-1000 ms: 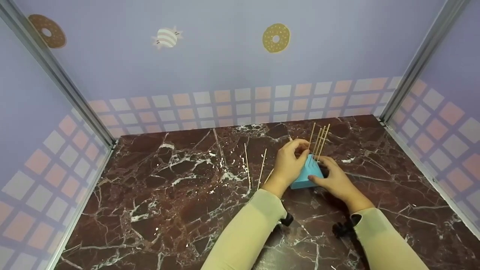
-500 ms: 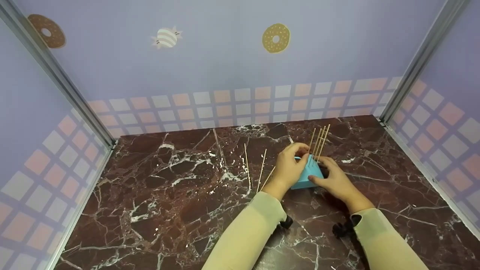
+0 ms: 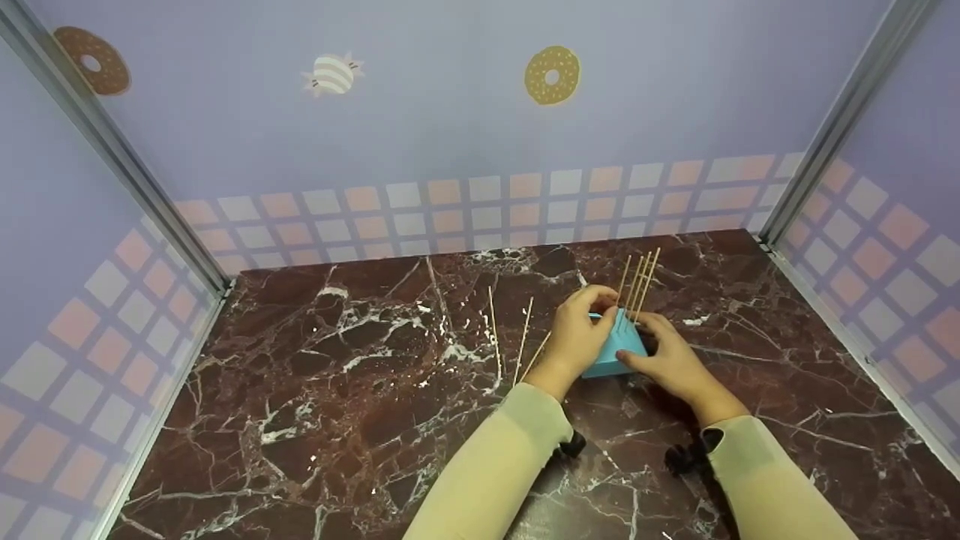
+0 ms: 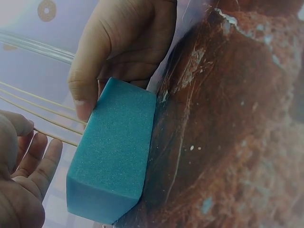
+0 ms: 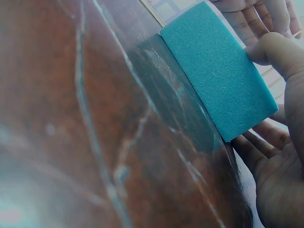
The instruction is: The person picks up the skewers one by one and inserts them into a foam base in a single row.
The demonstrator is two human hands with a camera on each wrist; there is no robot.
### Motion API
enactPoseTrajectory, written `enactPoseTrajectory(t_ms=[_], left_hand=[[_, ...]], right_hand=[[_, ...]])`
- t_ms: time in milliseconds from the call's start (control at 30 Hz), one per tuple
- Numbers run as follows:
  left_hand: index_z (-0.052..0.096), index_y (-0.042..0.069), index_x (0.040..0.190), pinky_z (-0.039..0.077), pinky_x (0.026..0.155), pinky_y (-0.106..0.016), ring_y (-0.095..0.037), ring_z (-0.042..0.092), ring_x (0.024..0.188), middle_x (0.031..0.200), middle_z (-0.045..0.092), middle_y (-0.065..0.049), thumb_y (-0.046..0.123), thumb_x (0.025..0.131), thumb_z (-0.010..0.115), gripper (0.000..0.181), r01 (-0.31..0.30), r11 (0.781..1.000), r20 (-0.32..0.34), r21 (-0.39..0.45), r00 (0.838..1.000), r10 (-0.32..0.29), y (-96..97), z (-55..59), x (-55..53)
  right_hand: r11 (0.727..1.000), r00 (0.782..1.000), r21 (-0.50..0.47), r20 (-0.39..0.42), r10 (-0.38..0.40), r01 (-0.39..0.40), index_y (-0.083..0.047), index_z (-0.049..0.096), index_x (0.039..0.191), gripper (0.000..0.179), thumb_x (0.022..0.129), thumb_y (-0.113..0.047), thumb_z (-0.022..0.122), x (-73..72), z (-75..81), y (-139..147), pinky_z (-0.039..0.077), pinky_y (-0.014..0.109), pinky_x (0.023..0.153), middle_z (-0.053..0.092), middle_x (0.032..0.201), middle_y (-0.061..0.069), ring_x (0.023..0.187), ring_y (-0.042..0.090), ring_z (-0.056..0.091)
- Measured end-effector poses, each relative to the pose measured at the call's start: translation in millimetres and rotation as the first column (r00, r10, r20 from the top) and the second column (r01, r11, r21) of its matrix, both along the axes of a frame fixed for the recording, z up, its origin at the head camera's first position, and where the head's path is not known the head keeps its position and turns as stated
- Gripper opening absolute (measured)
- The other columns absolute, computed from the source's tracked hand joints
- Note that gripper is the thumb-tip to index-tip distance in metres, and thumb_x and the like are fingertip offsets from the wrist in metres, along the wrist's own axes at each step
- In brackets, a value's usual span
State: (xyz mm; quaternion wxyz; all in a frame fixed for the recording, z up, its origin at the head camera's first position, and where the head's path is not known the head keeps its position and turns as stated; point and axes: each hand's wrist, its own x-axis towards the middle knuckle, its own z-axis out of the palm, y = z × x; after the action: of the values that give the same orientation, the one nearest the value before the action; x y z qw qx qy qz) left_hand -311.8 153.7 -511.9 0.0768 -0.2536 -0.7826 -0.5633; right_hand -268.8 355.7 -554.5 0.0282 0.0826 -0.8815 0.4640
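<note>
A light blue foam block point(image 3: 616, 352) sits on the marbled table, with several thin wooden sticks point(image 3: 649, 281) standing upright in its top. My right hand point(image 3: 670, 358) grips the block from the right, thumb on its near face, which shows in the right wrist view against the foam block point(image 5: 216, 76). At the block's left, my left hand point(image 3: 579, 330) pinches the leftmost stick point(image 3: 624, 279) low down, near the foam. The left wrist view shows the left hand point(image 4: 23, 171) with fingertips on that stick, just above the foam block point(image 4: 114, 142).
Left of my left forearm, three loose sticks lie on the table point(image 3: 360, 420): one stick point(image 3: 494, 330), another stick point(image 3: 524, 339) and a third stick point(image 3: 534, 360) partly hidden by the wrist. Patterned walls point(image 3: 450, 135) enclose the table at back and sides.
The leftmost stick's tip sits lower than one second ago, and my left hand has come slightly down with it. Over the last half second almost nothing moves. My right hand keeps its place.
</note>
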Motion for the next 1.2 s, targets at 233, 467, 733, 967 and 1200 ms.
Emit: enactPoseTrajectory(t_ms=[233, 467, 733, 967, 1200], left_hand=[[0.075, 0.008, 0.131, 0.063, 0.097, -0.02, -0.028, 0.077, 0.119, 0.129, 0.077, -0.015, 0.01, 0.11, 0.073, 0.022, 0.039, 0.999, 0.059, 0.024, 0.997, -0.04, -11.4, 2.9, 1.3], [0.075, 0.013, 0.133, 0.065, 0.1, -0.024, -0.024, 0.075, 0.122, 0.128, 0.075, -0.01, 0.017, 0.108, 0.076, 0.025, 0.031, 0.999, 0.069, 0.01, 0.997, -0.031, -38.3, 18.8, 9.6], [0.077, 0.013, 0.129, 0.065, 0.095, -0.037, -0.022, 0.073, 0.107, 0.121, 0.077, -0.009, 0.018, 0.106, 0.079, 0.024, -0.038, 0.997, 0.028, 0.068, 0.999, 0.037, -74.1, 52.8, 19.7], [0.076, 0.012, 0.129, 0.063, 0.098, -0.037, -0.02, 0.073, 0.107, 0.118, 0.079, -0.005, 0.017, 0.105, 0.08, 0.025, -0.124, 0.989, 0.092, 0.085, 0.989, 0.116, -111.5, 81.0, 20.4], [0.078, 0.014, 0.126, 0.059, 0.1, -0.042, -0.022, 0.071, 0.106, 0.122, 0.08, -0.006, 0.025, 0.105, 0.08, 0.024, -0.208, 0.977, 0.182, -0.05, 0.96, 0.214, -142.7, 76.7, 2.9]], right_hand=[[1.0, 1.0, -0.001, 0.002, 0.005, -0.005, -0.001, 0.043, 0.17, 0.078, 0.107, -0.029, 0.08, -2.6, 0.4, -3, 0.051, 0.067, 0.121, 0.045, 0.166, 0.028, 0.155, 0.052, 0.05], [1.0, 1.0, 0.008, 0.001, -0.001, 0.001, -0.002, 0.044, 0.171, 0.079, 0.106, -0.03, 0.08, -4.2, 1.2, -4, 0.046, 0.073, 0.123, 0.043, 0.168, 0.029, 0.157, 0.055, 0.047], [0.999, 1.0, 0.029, -0.004, -0.012, 0.012, -0.001, 0.044, 0.17, 0.079, 0.106, -0.029, 0.08, -1.1, 0.7, -1, 0.045, 0.075, 0.124, 0.044, 0.167, 0.031, 0.156, 0.056, 0.047], [0.999, 1.0, 0.043, -0.014, -0.005, 0.005, -0.002, 0.046, 0.169, 0.078, 0.105, -0.028, 0.081, 1.0, 1.0, 1, 0.043, 0.075, 0.125, 0.046, 0.166, 0.03, 0.155, 0.055, 0.048], [0.999, 1.0, 0.041, -0.012, -0.008, 0.009, -0.001, 0.046, 0.169, 0.079, 0.105, -0.028, 0.082, 1.0, 1.7, -1, 0.042, 0.075, 0.126, 0.044, 0.167, 0.03, 0.157, 0.057, 0.046]])
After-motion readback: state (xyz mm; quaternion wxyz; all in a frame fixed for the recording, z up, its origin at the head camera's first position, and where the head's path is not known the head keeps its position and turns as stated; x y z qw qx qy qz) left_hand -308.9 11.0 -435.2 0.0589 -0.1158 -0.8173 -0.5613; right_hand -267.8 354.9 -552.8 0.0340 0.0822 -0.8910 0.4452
